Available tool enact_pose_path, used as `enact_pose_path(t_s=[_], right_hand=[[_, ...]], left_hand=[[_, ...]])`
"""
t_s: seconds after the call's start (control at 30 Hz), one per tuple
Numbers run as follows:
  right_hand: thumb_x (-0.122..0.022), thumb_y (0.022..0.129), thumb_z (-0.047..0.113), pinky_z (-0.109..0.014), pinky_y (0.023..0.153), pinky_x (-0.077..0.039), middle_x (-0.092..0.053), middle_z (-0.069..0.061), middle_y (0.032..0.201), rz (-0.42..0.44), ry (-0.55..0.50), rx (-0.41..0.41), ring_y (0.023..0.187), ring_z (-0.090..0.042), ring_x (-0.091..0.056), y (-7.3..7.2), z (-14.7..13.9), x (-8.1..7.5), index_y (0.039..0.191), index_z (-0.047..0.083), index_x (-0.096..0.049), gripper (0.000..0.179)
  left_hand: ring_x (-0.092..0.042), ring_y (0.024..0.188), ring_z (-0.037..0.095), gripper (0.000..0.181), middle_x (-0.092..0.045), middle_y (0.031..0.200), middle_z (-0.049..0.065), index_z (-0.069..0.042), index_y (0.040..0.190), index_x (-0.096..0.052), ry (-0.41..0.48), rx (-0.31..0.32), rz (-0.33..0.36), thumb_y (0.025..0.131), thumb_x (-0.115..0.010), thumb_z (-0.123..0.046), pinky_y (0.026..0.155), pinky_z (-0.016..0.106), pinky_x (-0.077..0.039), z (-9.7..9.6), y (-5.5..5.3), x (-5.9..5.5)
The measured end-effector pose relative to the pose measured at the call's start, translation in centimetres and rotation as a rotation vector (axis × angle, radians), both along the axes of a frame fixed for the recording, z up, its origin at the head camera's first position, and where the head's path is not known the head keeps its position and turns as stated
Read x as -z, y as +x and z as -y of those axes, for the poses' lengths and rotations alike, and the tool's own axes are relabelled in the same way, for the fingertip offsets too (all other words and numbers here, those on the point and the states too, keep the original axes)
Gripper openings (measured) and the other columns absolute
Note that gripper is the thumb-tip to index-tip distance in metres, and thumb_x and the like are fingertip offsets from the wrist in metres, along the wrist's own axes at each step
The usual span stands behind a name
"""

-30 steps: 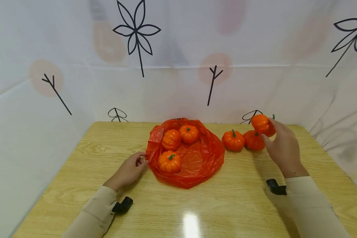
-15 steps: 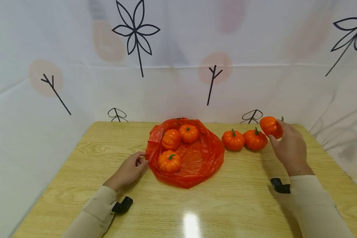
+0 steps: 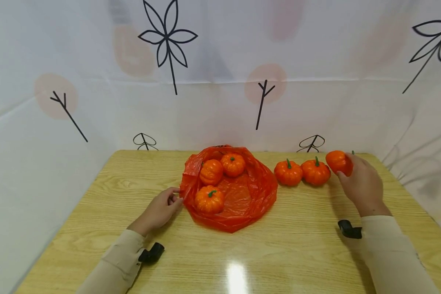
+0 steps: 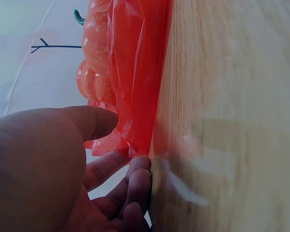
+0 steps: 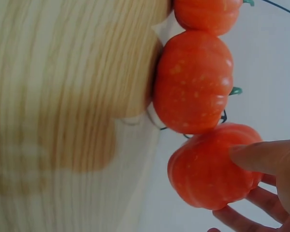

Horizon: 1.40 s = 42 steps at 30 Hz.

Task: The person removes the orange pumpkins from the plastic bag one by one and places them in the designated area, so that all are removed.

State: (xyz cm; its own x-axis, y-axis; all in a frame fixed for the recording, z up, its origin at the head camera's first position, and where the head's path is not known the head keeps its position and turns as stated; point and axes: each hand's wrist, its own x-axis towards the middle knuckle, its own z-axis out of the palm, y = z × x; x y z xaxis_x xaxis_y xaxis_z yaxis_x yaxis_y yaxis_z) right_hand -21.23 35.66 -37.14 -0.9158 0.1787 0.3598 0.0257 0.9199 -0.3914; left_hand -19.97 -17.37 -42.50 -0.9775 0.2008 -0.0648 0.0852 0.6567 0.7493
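My left hand (image 3: pixel 161 210) pinches the left edge of a red plastic bag (image 3: pixel 239 222), thumb and index finger at the film in the left wrist view. Inside the bag sit three small orange pumpkins, with a green-stemmed pumpkin (image 3: pixel 209 200) nearest me. My right hand (image 3: pixel 364 183) grips another orange pumpkin (image 3: pixel 339 162) between thumb and fingers, tilted with its stem to the right. Just left of it stand two upright pumpkins, the nearer one (image 3: pixel 316 172) beside the held one and the other (image 3: pixel 288 173) closer to the bag.
All this is on a light wooden table (image 3: pixel 206 257). A white cloth (image 3: pixel 213 110) printed with plants hangs behind the table and at its sides. A black wrist mount (image 3: pixel 152 254) is on the left sleeve and another mount (image 3: pixel 350 230) on the right.
My right hand has carried its pumpkin to the right and down, from over the right standing pumpkin to beside it. My left hand and the bag have stayed put.
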Motion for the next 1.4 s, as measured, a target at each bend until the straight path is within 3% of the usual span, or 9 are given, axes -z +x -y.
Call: enact_pose_path(t_s=[0.53, 0.83, 1.17, 1.4], right_hand=[[-0.066, 0.090, 0.008, -0.072, 0.086, -0.040, -0.046, -0.041, 0.137, 0.104, 0.047, 0.012, 0.115, -0.062, -0.045, 0.1, -0.9, 0.4, 0.143, -0.008, -0.041, 0.060], [-0.065, 0.089, 0.007, -0.073, 0.082, -0.040, -0.041, -0.043, 0.134, 0.083, 0.044, 0.002, 0.109, -0.064, -0.045, 0.2, -1.0, 0.7, 0.138, -0.008, -0.045, 0.055], [-0.066, 0.088, 0.004, -0.074, 0.090, -0.038, -0.040, -0.046, 0.130, 0.093, 0.005, -0.018, 0.110, -0.064, -0.043, 0.1, -1.5, 1.0, 0.136, -0.010, -0.044, 0.055], [-0.058, 0.098, 0.022, -0.072, 0.093, -0.038, -0.039, -0.046, 0.129, 0.163, -0.039, -0.023, 0.111, -0.059, -0.042, -0.1, -1.5, 0.9, 0.138, -0.011, -0.040, 0.054]], left_hand=[[-0.049, 0.080, 0.016, 0.037, -0.058, 0.095, 0.005, -0.006, 0.133, -0.056, -0.004, 0.002, 0.000, 0.103, -0.058, -0.026, 0.072, 0.028, -0.043, 0.1, 0.1, 0.1], [-0.050, 0.080, 0.016, 0.035, -0.058, 0.096, 0.006, -0.006, 0.133, -0.056, -0.004, 0.000, 0.004, 0.103, -0.057, -0.024, 0.073, 0.028, -0.043, 0.0, 0.1, 0.0], [-0.050, 0.080, 0.016, 0.036, -0.058, 0.097, 0.005, -0.006, 0.134, -0.055, -0.010, 0.002, 0.003, 0.103, -0.057, -0.025, 0.072, 0.028, -0.043, 0.0, 0.0, 0.0], [-0.050, 0.081, 0.016, 0.036, -0.058, 0.097, 0.005, -0.006, 0.133, -0.055, -0.013, 0.003, -0.001, 0.103, -0.057, -0.025, 0.073, 0.028, -0.043, 0.1, 0.0, 0.1]])
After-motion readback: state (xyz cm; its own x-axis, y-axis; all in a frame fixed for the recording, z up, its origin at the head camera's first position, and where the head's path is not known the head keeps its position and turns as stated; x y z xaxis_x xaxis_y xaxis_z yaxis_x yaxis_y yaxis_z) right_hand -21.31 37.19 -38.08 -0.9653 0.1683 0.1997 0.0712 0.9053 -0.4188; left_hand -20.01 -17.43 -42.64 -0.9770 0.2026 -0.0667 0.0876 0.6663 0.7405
